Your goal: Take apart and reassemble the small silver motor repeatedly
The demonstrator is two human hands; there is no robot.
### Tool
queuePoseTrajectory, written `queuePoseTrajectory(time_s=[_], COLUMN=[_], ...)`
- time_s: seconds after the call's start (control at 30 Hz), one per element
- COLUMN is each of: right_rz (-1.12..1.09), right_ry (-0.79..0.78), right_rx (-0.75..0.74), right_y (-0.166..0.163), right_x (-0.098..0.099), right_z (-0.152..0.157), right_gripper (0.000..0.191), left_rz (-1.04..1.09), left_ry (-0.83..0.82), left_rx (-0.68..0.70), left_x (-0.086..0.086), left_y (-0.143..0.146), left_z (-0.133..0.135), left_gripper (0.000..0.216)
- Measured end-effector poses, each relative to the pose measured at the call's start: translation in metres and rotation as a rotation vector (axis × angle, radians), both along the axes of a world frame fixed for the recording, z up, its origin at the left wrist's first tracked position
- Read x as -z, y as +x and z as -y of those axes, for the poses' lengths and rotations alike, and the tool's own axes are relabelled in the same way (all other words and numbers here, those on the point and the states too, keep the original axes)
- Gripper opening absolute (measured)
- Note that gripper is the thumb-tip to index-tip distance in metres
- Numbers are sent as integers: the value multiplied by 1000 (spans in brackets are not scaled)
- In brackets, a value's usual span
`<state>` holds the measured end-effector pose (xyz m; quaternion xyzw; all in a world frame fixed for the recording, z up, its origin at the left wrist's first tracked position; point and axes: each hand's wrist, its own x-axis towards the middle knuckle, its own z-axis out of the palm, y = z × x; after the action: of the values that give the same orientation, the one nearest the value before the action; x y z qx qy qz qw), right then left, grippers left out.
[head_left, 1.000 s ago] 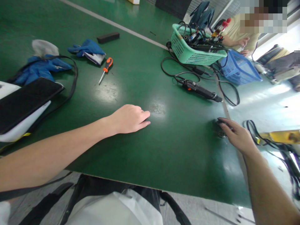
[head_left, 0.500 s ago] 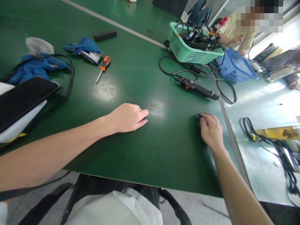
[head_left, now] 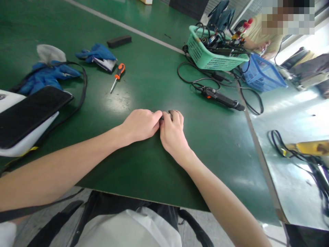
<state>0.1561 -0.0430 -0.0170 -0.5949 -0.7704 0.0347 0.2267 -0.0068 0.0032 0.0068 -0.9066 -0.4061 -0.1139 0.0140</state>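
Both my hands meet in the middle of the green table (head_left: 144,85). My right hand (head_left: 172,133) is curled over a small dark object (head_left: 166,116), of which only a sliver shows between the fingers. My left hand (head_left: 140,125) rests beside it, fingers closed and touching the right hand and that object. What the object is I cannot make out.
An orange-handled screwdriver (head_left: 117,76) and blue gloves (head_left: 97,53) lie at the back left, a black-and-white device (head_left: 28,118) at the left. A corded electric screwdriver (head_left: 219,98), a green basket (head_left: 213,55) and a blue basket (head_left: 260,73) stand at the back right, where another person sits.
My right hand has slid left across the table from its right edge, bringing the small dark object to my left hand. The left hand has barely moved.
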Motion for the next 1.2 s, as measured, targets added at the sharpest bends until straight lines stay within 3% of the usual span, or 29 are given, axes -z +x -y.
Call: queuePoseTrajectory(time_s=[0.43,0.67,1.2], right_rz=[-50,-82,-66], right_ry=[-62,8,-4], right_rx=[-139,-143,-187], right_y=[31,54,57], right_x=[-22,-13,-9], right_z=[11,26,23], right_gripper=[54,44,41], left_rz=[-6,-21,47], left_ry=[-33,-23,6], left_rx=[150,178,348], left_x=[-2,1,3], left_y=[0,-1,0], left_z=[2,-2,4], left_gripper=[24,29,23])
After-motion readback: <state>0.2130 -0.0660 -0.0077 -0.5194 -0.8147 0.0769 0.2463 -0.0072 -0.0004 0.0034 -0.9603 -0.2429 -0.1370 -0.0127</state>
